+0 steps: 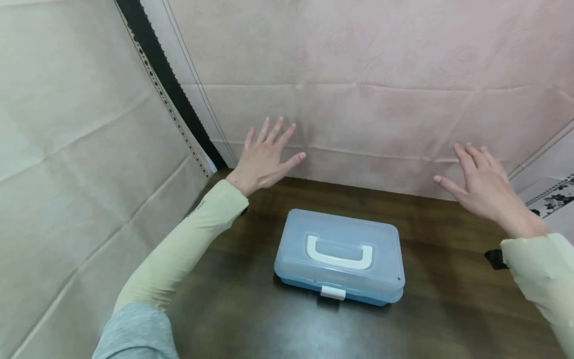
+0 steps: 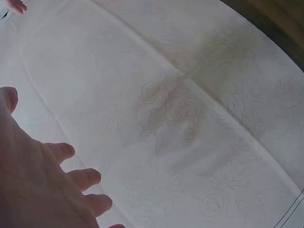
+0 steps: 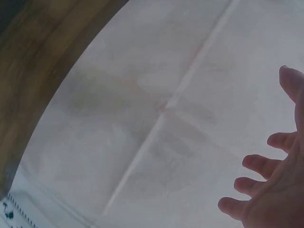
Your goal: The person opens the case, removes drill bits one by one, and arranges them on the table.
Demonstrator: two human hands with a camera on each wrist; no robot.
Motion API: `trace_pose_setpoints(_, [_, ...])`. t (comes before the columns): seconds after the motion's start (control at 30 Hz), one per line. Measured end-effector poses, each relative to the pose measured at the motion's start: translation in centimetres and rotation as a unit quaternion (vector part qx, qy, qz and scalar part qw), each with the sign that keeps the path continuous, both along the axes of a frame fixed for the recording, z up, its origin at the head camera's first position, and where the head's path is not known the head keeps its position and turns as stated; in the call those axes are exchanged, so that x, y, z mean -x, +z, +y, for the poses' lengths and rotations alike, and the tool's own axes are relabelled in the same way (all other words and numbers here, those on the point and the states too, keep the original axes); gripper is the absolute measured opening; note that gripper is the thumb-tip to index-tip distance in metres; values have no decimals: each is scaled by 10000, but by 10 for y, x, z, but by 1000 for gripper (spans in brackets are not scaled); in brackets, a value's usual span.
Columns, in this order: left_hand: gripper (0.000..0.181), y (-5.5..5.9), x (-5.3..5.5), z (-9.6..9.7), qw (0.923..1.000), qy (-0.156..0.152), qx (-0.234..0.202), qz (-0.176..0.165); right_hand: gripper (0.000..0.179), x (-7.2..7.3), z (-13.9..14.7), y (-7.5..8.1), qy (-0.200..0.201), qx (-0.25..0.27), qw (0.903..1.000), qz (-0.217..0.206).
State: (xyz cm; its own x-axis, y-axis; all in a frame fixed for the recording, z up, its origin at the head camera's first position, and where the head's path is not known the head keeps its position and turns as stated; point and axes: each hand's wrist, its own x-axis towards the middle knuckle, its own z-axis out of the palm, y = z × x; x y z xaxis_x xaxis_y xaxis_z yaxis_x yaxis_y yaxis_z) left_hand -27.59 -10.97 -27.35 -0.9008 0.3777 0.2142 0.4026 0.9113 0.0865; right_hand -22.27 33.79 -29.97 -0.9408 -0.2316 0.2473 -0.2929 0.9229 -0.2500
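Note:
A blue plastic case with a translucent lid lies on the dark wooden table. Its lid is down, with a white handle lying flat on top and a white latch at the front. Beyond the case's far left corner, my left hand is raised with fingers spread, holding nothing. My right hand is held up well to the right of the case, fingers extended and thumb apart. Both wrist views show bare fingers against pale cloth, with the left hand and right hand holding nothing.
Pale cloth with creases hangs behind the table, and another sheet covers the left side. A black strip runs down the left corner. Brown wooden tabletop surrounds the case.

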Motion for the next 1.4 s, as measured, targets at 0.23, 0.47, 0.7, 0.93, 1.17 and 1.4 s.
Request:
trace_pose_setpoints(0.23, [80, -5, -3, 11, 9989, -293, -343, 108, 81, -18, -2, -2, 171, 514, 9980, 315])
trace_pose_setpoints(0.47, [78, -9, -16, 33, 9898, -1173, -624, 509, 74, -66, 6, -11, -55, 928, 9918, 874])
trace_pose_setpoints(0.7, [77, -33, -45, 16, 9761, -1997, -646, 564, 57, -113, -23, -27, -423, 1826, 9765, 1060])
trace_pose_setpoints(0.93, [73, -80, -83, -14, 9791, -1710, -1016, -420, 38, -156, -63, -49, -201, 2988, 9526, 539])
trace_pose_setpoints(1.17, [76, -121, -116, -37, 9467, -817, -2377, -2015, 21, -169, -95, -69, 869, 3787, 9204, -433])
trace_pose_setpoints(1.4, [79, -143, -130, -40, 9544, -1048, -2329, -1544, 18, -190, -119, -109, 2069, 4527, 8173, -2903])
